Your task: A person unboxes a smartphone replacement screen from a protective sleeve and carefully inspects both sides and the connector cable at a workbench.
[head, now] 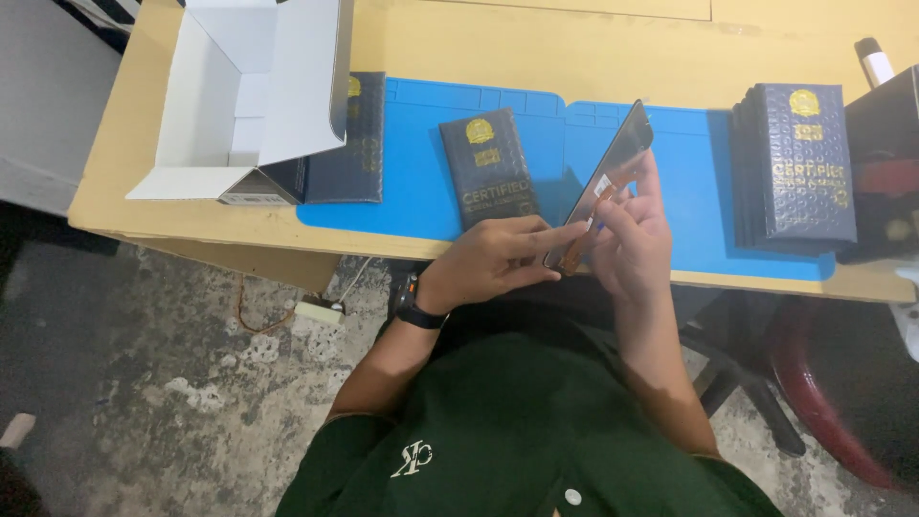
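Both hands are on the thin dark glass display panel with an orange flex ribbon (613, 172), held up edge-on at centre-right of the frame, above the near table edge. Right hand (637, 239) is wrapped around the panel's lower end, gripping it. Left hand (498, 258) is loosely curled, with the index fingertip pressed at the ribbon end; a black wrist band sits on that arm.

Progress, judging from the layout: the panel is out of any packaging and being handled or checked. One flat dark blue box with a gold emblem (488, 177) lies alone on the blue silicone work mat (421, 153), centre. A stack of similar dark blue boxes (795, 163) stands at the right, and one more lies under the open white cardboard carton (249, 96), upper left. Looks mid-batch; count done vs. left can't be told.

Surface: pale wooden tabletop (536, 43), the mat covering its middle. Room: rough stained concrete floor (144, 383), lower left.
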